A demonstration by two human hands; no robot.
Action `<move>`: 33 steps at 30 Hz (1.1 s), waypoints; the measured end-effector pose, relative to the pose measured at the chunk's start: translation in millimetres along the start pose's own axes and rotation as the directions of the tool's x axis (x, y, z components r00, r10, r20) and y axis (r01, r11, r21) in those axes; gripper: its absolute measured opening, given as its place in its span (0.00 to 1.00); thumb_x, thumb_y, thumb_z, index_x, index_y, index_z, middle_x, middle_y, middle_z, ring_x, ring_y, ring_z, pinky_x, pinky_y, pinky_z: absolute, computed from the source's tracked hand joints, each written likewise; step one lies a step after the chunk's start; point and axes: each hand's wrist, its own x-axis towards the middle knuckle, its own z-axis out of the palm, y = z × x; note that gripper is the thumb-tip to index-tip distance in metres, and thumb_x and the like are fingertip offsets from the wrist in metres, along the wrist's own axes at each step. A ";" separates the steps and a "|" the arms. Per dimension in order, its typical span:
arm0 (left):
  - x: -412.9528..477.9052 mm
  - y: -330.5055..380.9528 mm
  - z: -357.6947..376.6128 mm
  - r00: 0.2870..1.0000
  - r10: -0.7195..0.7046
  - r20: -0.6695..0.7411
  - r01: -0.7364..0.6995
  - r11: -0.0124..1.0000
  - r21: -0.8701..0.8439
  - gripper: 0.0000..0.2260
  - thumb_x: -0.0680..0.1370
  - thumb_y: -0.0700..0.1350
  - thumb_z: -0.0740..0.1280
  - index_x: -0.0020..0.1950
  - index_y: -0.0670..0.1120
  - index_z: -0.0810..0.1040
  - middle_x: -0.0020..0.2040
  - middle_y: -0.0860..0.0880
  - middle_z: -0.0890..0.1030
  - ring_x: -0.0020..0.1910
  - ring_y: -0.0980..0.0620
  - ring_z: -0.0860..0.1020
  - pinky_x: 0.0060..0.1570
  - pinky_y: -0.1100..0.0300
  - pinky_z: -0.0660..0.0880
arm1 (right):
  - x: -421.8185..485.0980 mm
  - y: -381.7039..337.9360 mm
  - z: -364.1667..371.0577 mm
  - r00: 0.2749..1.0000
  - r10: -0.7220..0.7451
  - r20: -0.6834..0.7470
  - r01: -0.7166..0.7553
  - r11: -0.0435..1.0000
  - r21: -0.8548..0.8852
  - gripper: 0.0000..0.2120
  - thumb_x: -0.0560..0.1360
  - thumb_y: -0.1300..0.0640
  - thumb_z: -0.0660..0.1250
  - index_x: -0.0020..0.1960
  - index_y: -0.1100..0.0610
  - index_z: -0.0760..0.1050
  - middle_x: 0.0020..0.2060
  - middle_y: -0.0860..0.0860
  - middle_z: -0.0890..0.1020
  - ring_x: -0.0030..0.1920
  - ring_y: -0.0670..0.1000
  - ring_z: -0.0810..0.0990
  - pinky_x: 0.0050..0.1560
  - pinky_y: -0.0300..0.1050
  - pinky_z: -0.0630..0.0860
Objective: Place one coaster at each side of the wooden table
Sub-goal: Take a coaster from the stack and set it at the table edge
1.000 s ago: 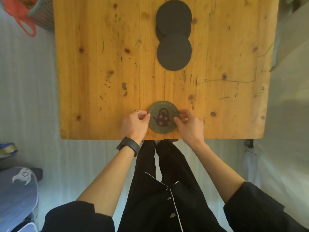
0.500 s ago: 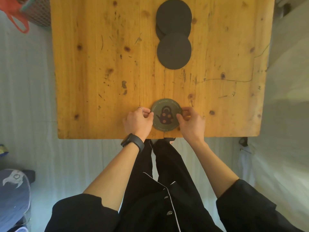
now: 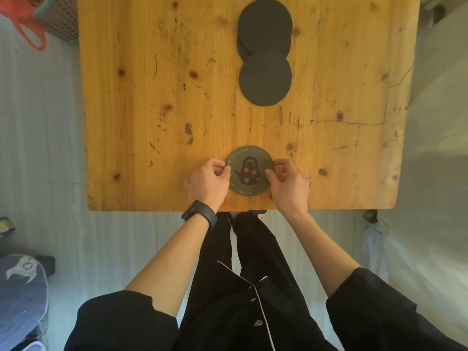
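A round green coaster with a teapot picture point(image 3: 249, 171) lies flat on the wooden table point(image 3: 152, 110), close to the near edge at its middle. My left hand point(image 3: 207, 183) pinches the coaster's left rim and my right hand point(image 3: 287, 183) pinches its right rim. Farther up the table's middle lies a plain black coaster point(image 3: 265, 78). It overlaps a small stack of black coasters point(image 3: 264, 24) near the far edge.
A mesh basket with an orange strap point(image 3: 50, 19) stands off the table's far left corner. A blue cushion point(image 3: 20, 300) sits on the floor at lower left. White cloth point(image 3: 440, 148) runs along the table's right side.
Both hands and the teapot coaster have shifted only slightly on the table near the front edge. The black coasters have not moved.
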 end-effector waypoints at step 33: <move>-4.6 -18.6 16.5 0.829 0.559 -0.015 -0.490 0.739 0.461 0.20 0.74 0.40 0.68 0.64 0.54 0.79 0.59 0.49 0.79 0.57 0.45 0.74 0.54 0.49 0.72 | 8.1 -13.6 -21.6 0.948 -0.220 0.230 0.293 0.885 -0.363 0.13 0.80 0.51 0.65 0.62 0.55 0.73 0.53 0.55 0.77 0.44 0.60 0.80 0.36 0.55 0.80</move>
